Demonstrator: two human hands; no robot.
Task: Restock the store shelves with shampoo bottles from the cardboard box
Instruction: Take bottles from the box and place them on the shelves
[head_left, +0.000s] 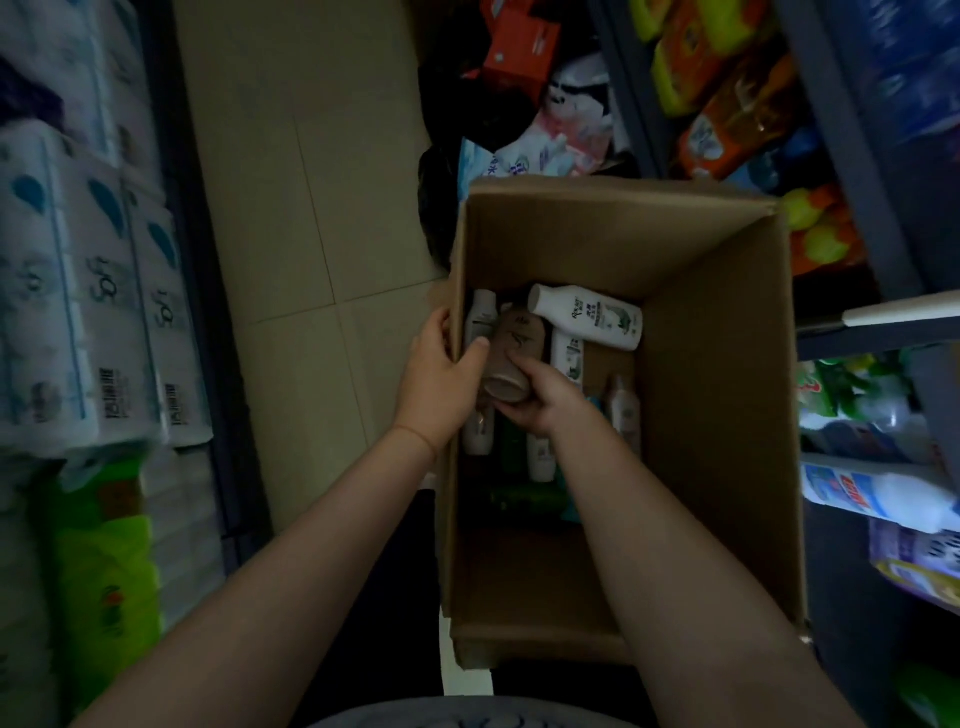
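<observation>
An open cardboard box (717, 395) stands on the floor between the shelves, with several shampoo bottles lying at its bottom. My left hand (439, 379) grips the box's left wall, thumb inside and fingers outside. Inside the box, my right hand (540, 400) holds a brown shampoo bottle (517, 353), its flat base turned towards me. A white bottle (589, 316) lies across the far end of the pile. More white and green bottles lie under my right forearm, partly hidden.
Packs of toilet paper (78, 312) fill the left shelf, green packs (104, 571) below them. The right shelf (852, 156) holds orange detergent bags and cleaner bottles (872, 493). Bags and an orange carton (519, 47) are piled beyond the box. Beige floor tiles (291, 208) run on the left.
</observation>
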